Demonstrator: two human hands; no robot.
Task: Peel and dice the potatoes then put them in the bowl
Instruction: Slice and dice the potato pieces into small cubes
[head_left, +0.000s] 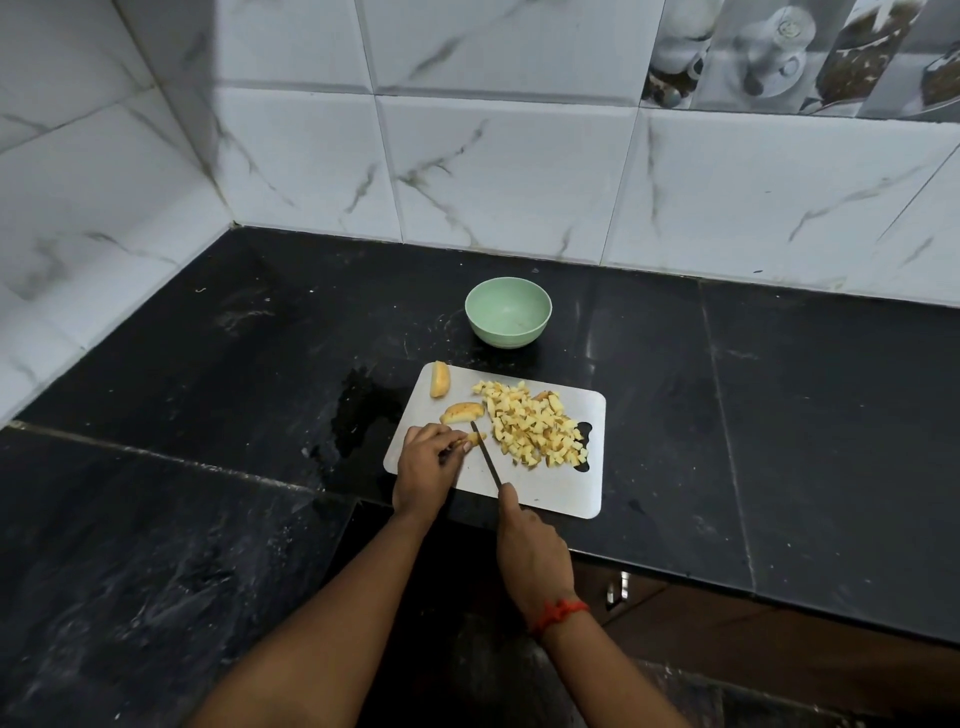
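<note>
A black stone bench (727, 389), polished, streaked with pale smears and darkened by a wet patch (358, 410), is being used as the work surface, and it is being backed by glossy white tiles (519, 171) veined like marble. A flat, pale grey cutting board (550, 488) with rounded corners is being kept at the bench's near edge. Just beyond it, a smooth, round, mint-green bowl (506, 332) is being left with nothing visible inside.

The right half of the board is being taken up by a loose heap of diced potato (535, 426), pale yellow cubes with some brown flecks. The dicing step is judged to be in hand and well along.

The left hand (423, 467) is being held over the board's left side, its fingers curled and pinching a small potato piece (474, 440). The right hand (530, 551) is being held nearer the body, its fingers wrapped round the handle of a slim, dark knife (487, 457), whose blade is being set against that piece.

Two curved potato wedges are being left uncut on the board's far left: one (462, 412) just beyond the left hand, one (440, 379) at the corner.

Short downward cuts are being called for next, with the left fingertips tucked clear of the blade; the wedges and the transfer to the bowl are judged to come after.
</note>
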